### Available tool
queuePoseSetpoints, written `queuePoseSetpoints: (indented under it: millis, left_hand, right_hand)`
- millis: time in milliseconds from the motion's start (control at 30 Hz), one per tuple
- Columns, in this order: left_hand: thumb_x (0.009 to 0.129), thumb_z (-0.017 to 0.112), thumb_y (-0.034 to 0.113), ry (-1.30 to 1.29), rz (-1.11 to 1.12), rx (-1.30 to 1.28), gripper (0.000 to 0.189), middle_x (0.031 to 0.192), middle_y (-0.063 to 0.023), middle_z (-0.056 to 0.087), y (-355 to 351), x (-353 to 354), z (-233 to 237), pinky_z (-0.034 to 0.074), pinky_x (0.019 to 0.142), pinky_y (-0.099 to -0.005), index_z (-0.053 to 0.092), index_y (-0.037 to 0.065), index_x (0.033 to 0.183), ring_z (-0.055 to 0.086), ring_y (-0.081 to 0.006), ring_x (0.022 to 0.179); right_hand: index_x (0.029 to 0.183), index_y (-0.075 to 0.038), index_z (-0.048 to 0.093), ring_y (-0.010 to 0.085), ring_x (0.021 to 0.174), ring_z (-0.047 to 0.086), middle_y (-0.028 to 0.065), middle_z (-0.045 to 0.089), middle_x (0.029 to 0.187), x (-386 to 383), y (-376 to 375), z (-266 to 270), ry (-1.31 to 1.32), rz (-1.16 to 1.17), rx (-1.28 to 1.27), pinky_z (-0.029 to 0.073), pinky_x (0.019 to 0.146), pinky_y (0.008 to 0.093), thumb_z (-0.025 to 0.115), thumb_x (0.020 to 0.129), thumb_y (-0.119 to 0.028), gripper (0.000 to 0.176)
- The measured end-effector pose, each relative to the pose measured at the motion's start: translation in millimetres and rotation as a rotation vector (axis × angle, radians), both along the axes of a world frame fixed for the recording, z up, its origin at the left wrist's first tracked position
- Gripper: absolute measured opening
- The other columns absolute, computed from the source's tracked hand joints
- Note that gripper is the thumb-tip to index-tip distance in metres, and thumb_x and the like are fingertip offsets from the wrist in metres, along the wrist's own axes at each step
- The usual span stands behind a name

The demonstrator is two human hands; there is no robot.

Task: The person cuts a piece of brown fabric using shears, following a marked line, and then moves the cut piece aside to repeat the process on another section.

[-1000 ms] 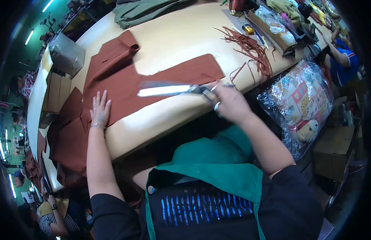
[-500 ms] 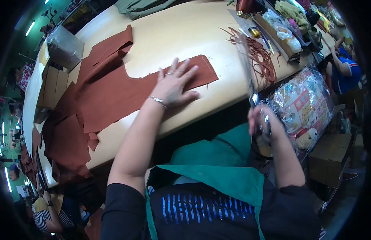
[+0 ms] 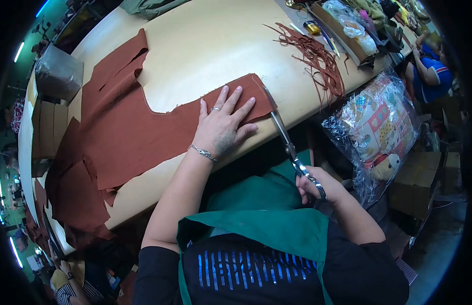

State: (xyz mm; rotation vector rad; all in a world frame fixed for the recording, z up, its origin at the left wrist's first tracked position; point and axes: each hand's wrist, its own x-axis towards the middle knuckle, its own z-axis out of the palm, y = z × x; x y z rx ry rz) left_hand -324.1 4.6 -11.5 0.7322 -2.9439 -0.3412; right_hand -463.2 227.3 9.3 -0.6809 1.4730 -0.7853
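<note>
My left hand (image 3: 223,124) lies flat with spread fingers on a reddish-brown cloth (image 3: 129,132), near the cloth's narrow right end. A bracelet is on that wrist. My right hand (image 3: 315,184) is closed round the handles of large metal scissors (image 3: 288,147). The scissor blades reach up to the right edge of the cloth, parted around its corner. Wide folds of the cloth spread to the left over the pale table (image 3: 205,35) and hang past its near edge.
Thin brown cloth strips (image 3: 320,63) lie at the table's right, beside a cardboard tray (image 3: 343,38) of odds and ends. A plastic-wrapped patterned bundle (image 3: 381,127) and a cardboard box (image 3: 415,178) stand right of me. Another person (image 3: 433,76) is at far right.
My right hand has brought the scissors left and down from near the strips to the cloth's right edge. My left hand remains spread on the cloth. The whole view has shifted slightly.
</note>
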Motion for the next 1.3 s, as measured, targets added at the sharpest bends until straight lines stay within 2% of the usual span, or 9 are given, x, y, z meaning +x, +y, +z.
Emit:
queuePoseSetpoints:
  millis: [233,267,467,567,767,867,1133,1233,1300]
  left_hand:
    - [0.079,0.045,0.052,0.028,0.03,0.02,0.062,0.139,-0.0015,0.024,-3,0,-4,0.013,0.099,-0.0579,0.033,0.021,0.131,0.016,-0.023,0.13]
    - [0.079,0.046,0.052,0.034,0.033,0.003,0.064,0.139,-0.0004,0.025,-3,1,-6,0.014,0.1,-0.0563,0.031,0.017,0.131,0.017,-0.0214,0.13]
    - [0.081,0.042,0.053,0.055,0.023,-0.002,0.064,0.138,-0.0013,0.026,-4,2,-7,0.017,0.1,-0.0545,0.033,0.013,0.13,0.019,-0.0213,0.129]
    - [0.08,0.047,0.049,0.066,0.025,0.034,0.061,0.138,-0.0003,0.027,-4,2,-5,0.015,0.1,-0.0545,0.034,0.016,0.13,0.018,-0.0216,0.13]
    - [0.08,0.057,0.028,0.279,-0.104,-0.034,0.032,0.126,-0.0023,0.044,-1,4,-6,0.03,0.094,-0.053,0.056,0.015,0.109,0.035,-0.0236,0.122]
    - [0.078,0.06,0.022,0.337,-0.121,-0.042,0.023,0.117,-0.0023,0.052,0,5,-8,0.035,0.091,-0.051,0.061,0.015,0.099,0.043,-0.0239,0.116]
    - [0.076,0.061,0.019,0.385,-0.189,-0.05,0.022,0.111,-0.0032,0.056,0,8,-9,0.038,0.089,-0.0502,0.061,0.016,0.098,0.047,-0.0244,0.112]
    - [0.076,0.061,0.019,0.39,-0.194,-0.051,0.023,0.111,-0.0035,0.056,0,9,-7,0.038,0.089,-0.0501,0.061,0.016,0.099,0.047,-0.0246,0.112]
    - [0.076,0.061,0.019,0.39,-0.194,-0.047,0.023,0.111,-0.0036,0.056,0,10,-7,0.038,0.089,-0.0501,0.061,0.016,0.099,0.047,-0.0248,0.112]
  right_hand:
    - [0.075,-0.004,0.046,0.0069,0.047,0.051,0.0,0.048,0.059,-1,-9,0,0.053,-0.02,0.024,0.041,0.044,0.0196,0.055,0.07,-0.062,0.058]
    - [0.075,-0.004,0.047,0.007,0.047,0.051,-0.0001,0.048,0.058,-1,-11,1,0.06,-0.037,0.031,0.04,0.043,0.0197,0.055,0.07,-0.061,0.058]
    - [0.075,-0.003,0.048,0.0073,0.044,0.05,-0.0003,0.047,0.056,-3,-15,1,0.099,-0.061,0.038,0.04,0.041,0.0203,0.058,0.07,-0.059,0.057]
    - [0.073,-0.003,0.048,0.0072,0.042,0.049,-0.0001,0.047,0.054,-5,-14,2,0.147,-0.051,0.053,0.04,0.039,0.0207,0.059,0.069,-0.058,0.056]
    - [0.068,-0.003,0.048,0.0072,0.039,0.048,0.0002,0.047,0.051,1,-11,1,0.158,-0.099,0.121,0.038,0.036,0.0205,0.06,0.068,-0.057,0.056]
    - [0.068,-0.003,0.048,0.0072,0.039,0.048,0.0001,0.047,0.051,3,-11,2,0.184,-0.091,0.164,0.038,0.036,0.0203,0.06,0.068,-0.057,0.056]
    - [0.074,-0.005,0.048,0.0081,0.044,0.05,0.0004,0.046,0.054,-8,-25,5,0.075,-0.034,0.041,0.04,0.042,0.0208,0.054,0.066,-0.067,0.063]
    - [0.07,-0.007,0.044,0.0088,0.043,0.05,0.0005,0.048,0.055,-10,-34,3,0.092,-0.029,0.056,0.04,0.04,0.0198,0.051,0.073,-0.061,0.054]
    - [0.07,-0.007,0.045,0.0085,0.042,0.049,0.0004,0.047,0.054,-8,-35,3,0.098,-0.058,0.078,0.04,0.039,0.02,0.051,0.07,-0.064,0.058]
